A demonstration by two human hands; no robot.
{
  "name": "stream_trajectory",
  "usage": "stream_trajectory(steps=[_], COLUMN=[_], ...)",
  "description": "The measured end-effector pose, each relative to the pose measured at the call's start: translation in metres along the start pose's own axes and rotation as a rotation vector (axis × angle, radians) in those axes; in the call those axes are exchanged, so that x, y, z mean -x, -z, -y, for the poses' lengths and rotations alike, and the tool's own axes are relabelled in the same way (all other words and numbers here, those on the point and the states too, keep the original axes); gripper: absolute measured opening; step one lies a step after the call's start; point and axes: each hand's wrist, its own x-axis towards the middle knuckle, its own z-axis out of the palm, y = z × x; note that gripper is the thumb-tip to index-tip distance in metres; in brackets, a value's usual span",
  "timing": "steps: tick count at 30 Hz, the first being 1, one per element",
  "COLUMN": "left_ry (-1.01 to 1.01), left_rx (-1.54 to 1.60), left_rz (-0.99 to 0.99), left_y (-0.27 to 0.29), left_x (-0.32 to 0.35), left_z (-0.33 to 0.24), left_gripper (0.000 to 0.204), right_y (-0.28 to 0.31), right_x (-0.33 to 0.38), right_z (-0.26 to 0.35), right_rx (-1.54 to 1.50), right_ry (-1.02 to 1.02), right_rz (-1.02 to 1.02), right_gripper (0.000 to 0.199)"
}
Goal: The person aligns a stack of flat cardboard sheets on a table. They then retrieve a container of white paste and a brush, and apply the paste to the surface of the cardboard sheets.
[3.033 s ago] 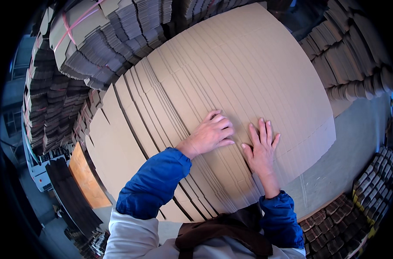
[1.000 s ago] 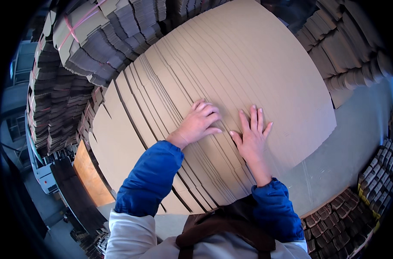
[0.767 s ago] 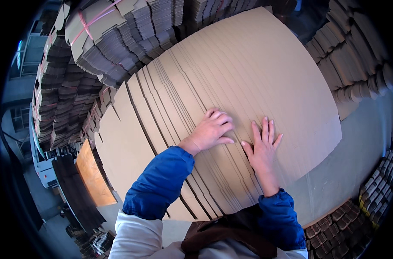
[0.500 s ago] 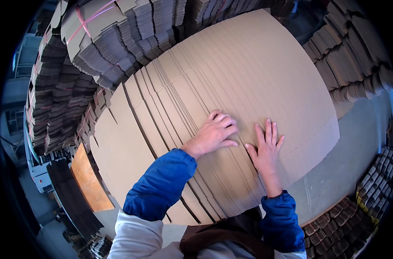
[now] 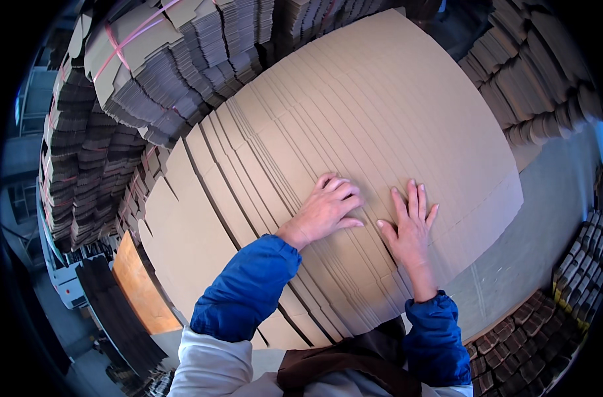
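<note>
Overlapping brown cardboard sheets [image 5: 440,106] fan out in front of me, their edges staggered in slanting lines. My left hand [image 5: 330,205] rests on the middle of the fan, fingers bent and the thumb held apart; nothing shows in its grasp. Just to its right, my right hand [image 5: 411,228] lies on the sheets with its fingers stretched out and thumb spread. A dark gap between two sheets runs beside the right thumb. Blue sleeve covers reach up both forearms.
Tall stacks of flattened cardboard [image 5: 162,79], tied with pink straps, rise at the far left. More cardboard piles [image 5: 533,79] stand at the far right. An orange-brown board [image 5: 142,284] leans at the left, and bundled pieces [image 5: 520,347] sit on the lower right floor.
Both hands stay in nearly the same place on the sheets. The view has shifted slightly, and the sheet edges between and beyond my hands look a little more evenly spread.
</note>
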Motion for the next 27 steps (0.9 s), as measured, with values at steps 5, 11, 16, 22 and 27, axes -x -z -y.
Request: stream_trajectory(steps=[5,11,16,22,27], left_ry=[-0.004,-0.007,-0.01,-0.013,-0.028], left_rx=[-0.001,-0.009,-0.014,-0.021,-0.024], left_rz=[-0.011,-0.015,-0.017,-0.026,-0.029], left_y=[0.0001,-0.0005,0.0003,-0.001,-0.0029], left_x=[0.0024,0.005,0.0075,0.0093,0.0068], left_z=[-0.0003,0.0008,0.0009,0.0023,0.004], left_gripper=[0.044,0.044,0.044,0.045,0.045], right_y=[0.0001,-0.0007,-0.0027,0.0007,0.0046], right_x=[0.0002,0.0005,0.0007,0.0023,0.0013], right_z=[-0.0003,-0.0025,-0.0036,-0.0023,-0.0005], right_rx=[-0.003,0.007,0.016,0.009,-0.005], right_ry=[0.001,0.006,0.009,0.014,0.009], right_rz=[0.0,-0.005,-0.008,-0.007,-0.013], right_gripper=[0.076,0.077,0.078,0.077,0.074])
